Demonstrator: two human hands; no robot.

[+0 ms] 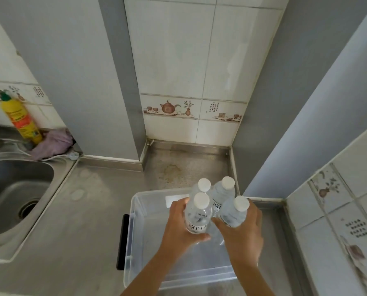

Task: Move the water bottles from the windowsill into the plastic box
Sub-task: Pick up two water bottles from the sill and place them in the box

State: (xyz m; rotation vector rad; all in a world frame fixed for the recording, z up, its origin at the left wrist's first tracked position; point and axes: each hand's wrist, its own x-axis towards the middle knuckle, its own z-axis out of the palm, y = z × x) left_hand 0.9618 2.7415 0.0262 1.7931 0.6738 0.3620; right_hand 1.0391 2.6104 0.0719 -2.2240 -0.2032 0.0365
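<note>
- Sink lies at nine o'clock, sunk in the steel counter; a yellow bottle and a mauve cloth stand behind it at ten o'clock.
- Box sits on the counter at six o'clock, clear-walled, open on top, a black latch on its left side.
- Left hand comes in from six o'clock over the box; its fingers curl round the near-left bottle, thumb pressed under the label.
- Four bottles stand upright in a tight cluster over the far-right part of the box, white caps up, long axes vertical, bodies touching or nearly so.
- Right hand wraps the near-right bottle, thumb at its left side, fingers round the far side, out of view.
- Whether the two far bottles are pinched between the held ones or already rest on the box floor cannot be told; the clear walls and water blur the bases.
- The key relation: the box floor lies straight below the fingers, along the bottles' own axis, so the coming move looks like a plain downward set and release, both hands equally near.
- The windowsill is not in view, so bottles left there cannot be counted.
</note>
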